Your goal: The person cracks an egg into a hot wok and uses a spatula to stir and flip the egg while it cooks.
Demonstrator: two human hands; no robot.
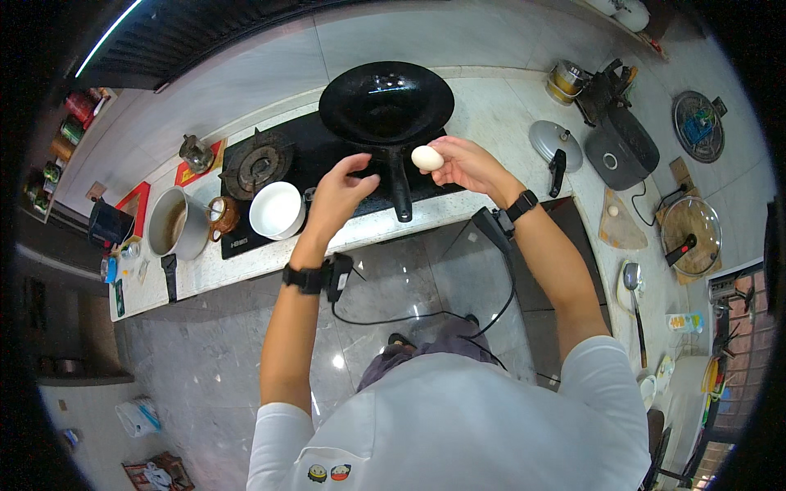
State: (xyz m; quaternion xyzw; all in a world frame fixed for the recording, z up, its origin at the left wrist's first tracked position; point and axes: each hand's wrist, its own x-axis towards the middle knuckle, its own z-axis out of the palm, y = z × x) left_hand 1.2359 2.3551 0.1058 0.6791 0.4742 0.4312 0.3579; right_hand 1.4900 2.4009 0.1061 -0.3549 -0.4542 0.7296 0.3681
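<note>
Between the fingertips of my right hand (463, 162) is a pale, whole egg (427, 158), held just right of the wok's handle. A black wok (387, 101) sits on the back right of the black gas hob (301, 135), its handle (400, 190) pointing towards me. My left hand (342, 195) hovers left of that handle, thumb and fingers apart, with nothing in it. A white bowl (277, 210) stands by my left wrist at the hob's front edge. The bowl's inside looks bare.
Left of the bowl are a brown jar (223, 216) with a spoon and a grey pot (178, 224). A pressure-cooker lid (556, 147) lies at right, near a dark grey appliance (620, 150). Another egg-like round thing (613, 211) rests on a triangular board. A ladle (632, 285) lies further along.
</note>
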